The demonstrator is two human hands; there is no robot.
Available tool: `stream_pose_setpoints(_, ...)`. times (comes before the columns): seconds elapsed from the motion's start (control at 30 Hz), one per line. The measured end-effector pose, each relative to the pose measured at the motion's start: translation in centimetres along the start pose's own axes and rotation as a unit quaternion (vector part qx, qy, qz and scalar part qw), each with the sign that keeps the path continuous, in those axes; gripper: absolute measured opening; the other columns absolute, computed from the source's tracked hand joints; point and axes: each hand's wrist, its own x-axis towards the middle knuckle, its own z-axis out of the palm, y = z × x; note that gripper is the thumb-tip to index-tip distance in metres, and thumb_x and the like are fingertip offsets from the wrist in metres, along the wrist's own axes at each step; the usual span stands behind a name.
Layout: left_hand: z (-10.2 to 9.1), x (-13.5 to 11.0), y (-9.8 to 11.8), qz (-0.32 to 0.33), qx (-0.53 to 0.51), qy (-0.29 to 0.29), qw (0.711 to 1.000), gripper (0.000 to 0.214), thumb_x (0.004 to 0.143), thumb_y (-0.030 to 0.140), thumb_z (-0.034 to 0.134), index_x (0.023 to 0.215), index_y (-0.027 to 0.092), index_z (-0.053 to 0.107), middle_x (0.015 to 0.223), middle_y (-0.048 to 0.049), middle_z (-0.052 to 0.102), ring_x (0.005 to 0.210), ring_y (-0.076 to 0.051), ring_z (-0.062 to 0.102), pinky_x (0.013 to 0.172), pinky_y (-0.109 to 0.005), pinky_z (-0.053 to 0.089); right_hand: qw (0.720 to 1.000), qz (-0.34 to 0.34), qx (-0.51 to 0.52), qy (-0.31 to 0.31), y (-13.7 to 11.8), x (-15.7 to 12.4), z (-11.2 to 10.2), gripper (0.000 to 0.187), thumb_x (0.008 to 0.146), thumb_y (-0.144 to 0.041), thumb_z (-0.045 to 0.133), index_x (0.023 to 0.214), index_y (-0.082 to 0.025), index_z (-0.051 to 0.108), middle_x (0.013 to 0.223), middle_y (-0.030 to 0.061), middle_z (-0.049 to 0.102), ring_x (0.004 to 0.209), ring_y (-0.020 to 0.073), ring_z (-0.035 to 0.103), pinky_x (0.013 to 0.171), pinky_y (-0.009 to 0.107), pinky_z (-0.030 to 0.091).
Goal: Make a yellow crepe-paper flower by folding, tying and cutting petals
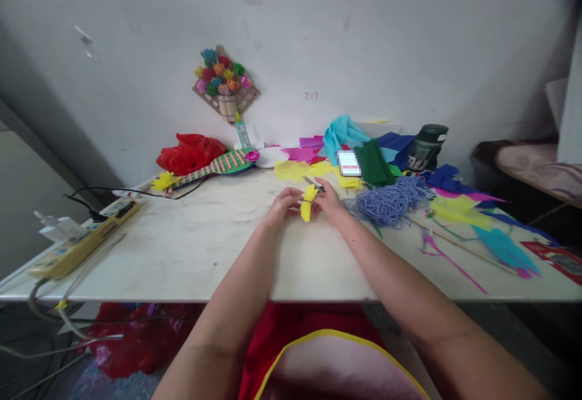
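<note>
Centre of frame: left hand [286,205] pinches yellow paper [308,201]; right hand [328,199] grips scissors [313,183]. Apparent step, shaping yellow paper; next move seems to call for steady pinch.

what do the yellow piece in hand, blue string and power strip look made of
Yellow piece: probably matte crepe paper, from its thin, gathered folds; thin cloth is possible.
Blue string: likely matte yarn, limp and tangled; fibre unclear.
Power strip: likely hard plastic, smooth, moulded casing.
</note>
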Motion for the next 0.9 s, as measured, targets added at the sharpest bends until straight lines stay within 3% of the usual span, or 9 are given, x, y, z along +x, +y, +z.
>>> stream_pose_setpoints(0.13, 0.2, -0.3, -0.1, -0.008, 0.032, -0.036, 0.999, 0.022, 0.061, 0.019, 0.061, 0.082, 0.015, 0.053, 0.077, -0.0023, 0.058, 0.068, -0.014, 0.059, 0.059, -0.026, 0.048, 1.0, -0.015, -0.013, -0.009, 0.2, 0.0, 0.1, 0.066, 0.063, -0.015, 0.053, 0.125, -0.025, 0.034, 0.051, -0.0076, 0.054, 0.039, 0.0116, 0.051, 0.039, 0.023, 0.041)
stream_pose_setpoints(0.3, 0.5, -0.3, -0.3, -0.02, 0.044, -0.023, 0.999, 0.027, 0.059, 0.023, 0.068, 0.075, 0.015, 0.049, 0.066, -0.0003, 0.058, 0.059, -0.012, 0.058, 0.057, -0.025, 0.046, 0.999, -0.017, -0.038, -0.013, 0.4, 0.1, 0.2, 0.058, 0.066, -0.019, 0.053, 0.123, -0.025, 0.04, 0.051, -0.0066, 0.054, 0.038, 0.0111, 0.05, 0.038, 0.024, 0.042)
stream_pose_setpoints(0.43, 0.5, -0.2, -0.5, -0.025, 0.035, -0.017, 0.999, 0.033, 0.06, 0.029, 0.069, 0.082, 0.016, 0.049, 0.063, -0.0011, 0.06, 0.057, -0.014, 0.059, 0.053, -0.026, 0.046, 0.999, -0.026, -0.043, -0.01, 0.4, 0.2, 0.2, 0.053, 0.068, -0.023, 0.053, 0.12, -0.025, 0.043, 0.055, -0.0056, 0.054, 0.04, 0.0113, 0.052, 0.04, 0.025, 0.043)
stream_pose_setpoints(0.6, 0.2, -0.2, -0.6, -0.041, -0.002, 0.005, 0.999, 0.033, 0.059, 0.024, 0.07, 0.083, 0.016, 0.049, 0.064, -0.0025, 0.063, 0.055, -0.015, 0.061, 0.053, -0.027, 0.047, 0.992, -0.071, -0.102, 0.008, 0.6, 0.2, 0.1, 0.047, 0.07, -0.028, 0.052, 0.116, -0.025, 0.047, 0.059, -0.0044, 0.056, 0.039, 0.0096, 0.047, 0.042, 0.024, 0.04)
stream_pose_setpoints(0.77, -0.1, 0.0, -0.5, -0.035, -0.056, 0.015, 0.998, 0.03, 0.059, 0.02, 0.069, 0.082, 0.014, 0.05, 0.069, -0.0047, 0.064, 0.058, -0.016, 0.063, 0.056, -0.027, 0.049, 0.96, -0.17, -0.209, 0.07, 0.5, 0.2, -0.3, 0.035, 0.071, -0.028, 0.053, 0.105, -0.025, 0.054, 0.077, -0.0004, 0.061, 0.054, 0.0116, 0.05, 0.059, 0.027, 0.044)
stream_pose_setpoints(0.9, -0.3, 0.1, -0.5, -0.031, -0.094, 0.007, 0.995, 0.028, 0.062, 0.017, 0.066, 0.087, 0.012, 0.055, 0.069, -0.006, 0.065, 0.062, -0.016, 0.063, 0.06, -0.027, 0.05, 0.917, -0.253, -0.285, 0.116, -0.4, -0.3, -0.3, 0.021, 0.072, -0.028, 0.052, 0.091, -0.021, 0.058, 0.105, 0.0063, 0.055, 0.063, 0.013, 0.052, 0.065, 0.029, 0.045)
